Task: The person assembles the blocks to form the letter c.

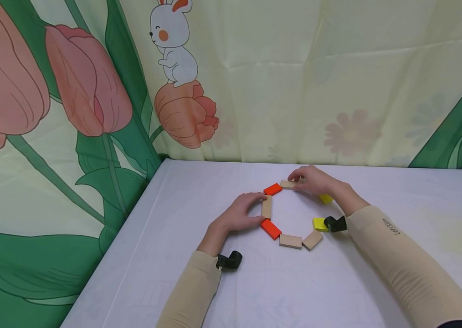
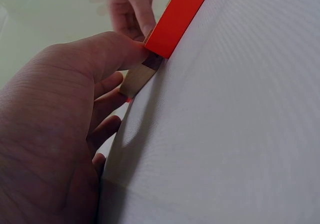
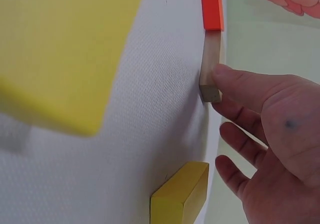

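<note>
Red, yellow and plain wooden blocks lie in a rough ring on the white table. My left hand (image 1: 237, 212) spans the plain wooden block (image 1: 266, 207) on the ring's left side, thumb and fingers at its two ends. Its thumb also touches the end of a front-left red block (image 2: 181, 20). At the back, my right hand (image 1: 316, 181) pinches another plain wooden block (image 3: 211, 59) between thumb and index finger, its other fingers loosely bent. That block's far end meets the back red block (image 3: 212, 7). Part of it is hidden by the fingers in the head view.
Two plain wooden blocks, one front (image 1: 290, 241) and one front-right (image 1: 312, 239), continue the ring. A yellow block (image 1: 319, 224) sits by the right wrist camera (image 1: 335, 223), and another yellow block (image 1: 326, 199) is partly behind the right wrist. A printed curtain (image 1: 272, 105) hangs behind the table.
</note>
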Tool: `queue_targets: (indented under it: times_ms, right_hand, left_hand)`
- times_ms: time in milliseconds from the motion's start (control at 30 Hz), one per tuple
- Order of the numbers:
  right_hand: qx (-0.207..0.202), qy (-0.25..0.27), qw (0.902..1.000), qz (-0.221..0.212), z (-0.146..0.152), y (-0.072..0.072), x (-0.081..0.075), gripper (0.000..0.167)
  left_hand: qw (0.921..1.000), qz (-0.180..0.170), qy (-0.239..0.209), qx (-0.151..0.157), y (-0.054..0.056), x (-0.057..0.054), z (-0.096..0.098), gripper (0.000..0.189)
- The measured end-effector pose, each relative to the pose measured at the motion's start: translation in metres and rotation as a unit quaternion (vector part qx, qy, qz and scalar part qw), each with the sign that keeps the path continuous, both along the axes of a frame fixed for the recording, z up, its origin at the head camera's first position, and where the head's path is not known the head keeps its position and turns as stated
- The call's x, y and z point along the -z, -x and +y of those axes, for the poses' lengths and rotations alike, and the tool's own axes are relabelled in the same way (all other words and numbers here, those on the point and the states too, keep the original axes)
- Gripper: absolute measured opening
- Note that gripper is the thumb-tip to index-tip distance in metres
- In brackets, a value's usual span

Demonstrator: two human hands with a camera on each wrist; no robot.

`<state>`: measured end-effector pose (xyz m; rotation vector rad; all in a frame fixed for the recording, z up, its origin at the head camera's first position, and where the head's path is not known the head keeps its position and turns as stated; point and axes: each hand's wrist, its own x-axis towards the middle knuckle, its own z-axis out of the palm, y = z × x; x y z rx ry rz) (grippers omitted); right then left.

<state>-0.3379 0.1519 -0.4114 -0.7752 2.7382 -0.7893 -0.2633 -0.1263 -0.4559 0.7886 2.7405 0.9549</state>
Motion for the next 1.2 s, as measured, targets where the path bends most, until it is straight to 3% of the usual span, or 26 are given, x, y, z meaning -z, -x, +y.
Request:
queue_targets:
  times_ms: [600, 1200]
  right_hand:
    - [0.011, 0.012, 0.9998, -0.01, 0.008, -0.001, 0.0, 0.031]
    - [0.002, 0.013, 0.9999, 0.006, 0.019, -0.004, -0.006, 0.033]
  left_hand:
    - [1.0, -0.001, 0.001, -0.004, 0.0, 0.0, 0.001, 0.057]
    - [0.9999, 0.01, -0.008, 0.007, 0.0, 0.002, 0.001, 0.055]
